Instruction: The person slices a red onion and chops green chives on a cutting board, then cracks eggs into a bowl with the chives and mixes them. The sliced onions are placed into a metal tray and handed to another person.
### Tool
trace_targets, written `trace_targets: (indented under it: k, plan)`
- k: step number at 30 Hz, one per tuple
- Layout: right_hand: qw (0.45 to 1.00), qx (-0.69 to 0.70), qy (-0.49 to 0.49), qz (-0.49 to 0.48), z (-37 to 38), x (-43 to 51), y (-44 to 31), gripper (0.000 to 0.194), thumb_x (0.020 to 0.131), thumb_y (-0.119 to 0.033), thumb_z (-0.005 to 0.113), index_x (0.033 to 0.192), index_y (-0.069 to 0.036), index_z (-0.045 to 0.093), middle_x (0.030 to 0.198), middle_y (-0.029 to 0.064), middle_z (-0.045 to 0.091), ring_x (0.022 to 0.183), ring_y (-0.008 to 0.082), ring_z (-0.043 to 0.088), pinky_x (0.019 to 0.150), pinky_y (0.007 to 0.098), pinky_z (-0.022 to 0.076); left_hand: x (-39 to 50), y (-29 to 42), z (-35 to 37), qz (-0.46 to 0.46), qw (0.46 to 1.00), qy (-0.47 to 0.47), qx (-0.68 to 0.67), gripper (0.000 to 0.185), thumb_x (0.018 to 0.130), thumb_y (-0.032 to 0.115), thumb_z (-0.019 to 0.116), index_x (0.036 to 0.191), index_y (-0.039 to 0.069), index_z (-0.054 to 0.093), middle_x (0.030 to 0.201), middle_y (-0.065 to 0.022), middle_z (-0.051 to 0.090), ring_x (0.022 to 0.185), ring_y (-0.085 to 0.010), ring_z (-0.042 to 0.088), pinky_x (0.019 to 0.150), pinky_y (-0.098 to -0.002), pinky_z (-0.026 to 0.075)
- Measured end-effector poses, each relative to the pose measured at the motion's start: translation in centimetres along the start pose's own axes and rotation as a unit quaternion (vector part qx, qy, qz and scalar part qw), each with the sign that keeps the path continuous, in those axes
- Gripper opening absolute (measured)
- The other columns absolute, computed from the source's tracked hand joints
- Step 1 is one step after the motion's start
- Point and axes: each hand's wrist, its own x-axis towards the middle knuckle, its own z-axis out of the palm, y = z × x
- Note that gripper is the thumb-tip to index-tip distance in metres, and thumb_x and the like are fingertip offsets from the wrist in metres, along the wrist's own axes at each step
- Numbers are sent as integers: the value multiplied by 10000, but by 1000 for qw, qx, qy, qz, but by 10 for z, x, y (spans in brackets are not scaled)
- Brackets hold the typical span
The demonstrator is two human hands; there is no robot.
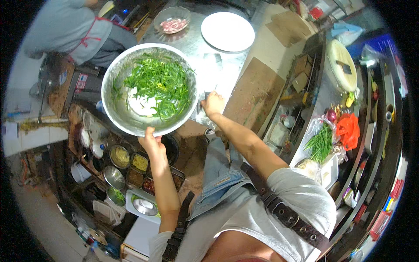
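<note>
A large metal bowl (149,126) holds cut green leaves (160,82), with its bottom showing on the left. My left hand (152,144) grips its near rim, the thumb over the edge. To the right of the bowl, my right hand (213,104) is closed at the edge of a shiny metal table (229,65); something dark shows beside its fingers, but whether it is held is unclear. Farther back on the table are a white oval plate (228,31) and a glass bowl (172,16) with pieces of raw meat (173,25).
A co-worker (95,36) in an apron stands at the upper left. Containers of chopped ingredients (140,162) stand lower left. On the right counter lie a round cutting board (342,65) bearing a cleaver, a bunch of green stalks (320,142) and a red plastic bag (347,131).
</note>
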Motion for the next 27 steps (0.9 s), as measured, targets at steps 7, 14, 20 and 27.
trace_targets:
  k: [7, 14, 20, 27]
  plan:
    - [980, 145, -136, -24, -104, -28, 126, 394, 778, -353, 629, 906, 19, 643, 820, 245, 652, 800, 384, 643, 731, 466, 507, 10, -73, 4, -118, 992, -31, -4, 318, 810, 107, 643, 1102, 7, 568, 1050, -100, 600, 974, -205, 595, 856, -337, 522]
    - [892, 383, 155, 182, -245, -14, 331, 228, 828, -221, 612, 822, 5, 643, 740, 128, 674, 688, 198, 646, 654, 329, 499, 61, -186, 68, 214, 969, -103, 69, 451, 880, 213, 625, 1262, -3, 516, 1162, -172, 586, 902, -259, 609, 701, -345, 528]
    - [660, 599, 408, 198, -374, 105, 571, 258, 913, -183, 492, 888, 29, 637, 772, 80, 652, 684, 145, 593, 667, 251, 457, -13, -146, 192, 447, 789, 125, 402, 534, 891, 135, 618, 1356, -24, 410, 1221, -234, 543, 1057, -305, 563, 890, -397, 459]
    - [474, 660, 566, 141, -510, 266, 839, 269, 904, -226, 522, 864, 18, 629, 721, 88, 629, 633, 144, 562, 566, 262, 422, -126, -217, 450, 532, 684, -170, 469, 437, 972, 168, 489, 1346, -46, 418, 1315, -226, 473, 1193, -342, 487, 1019, -421, 379]
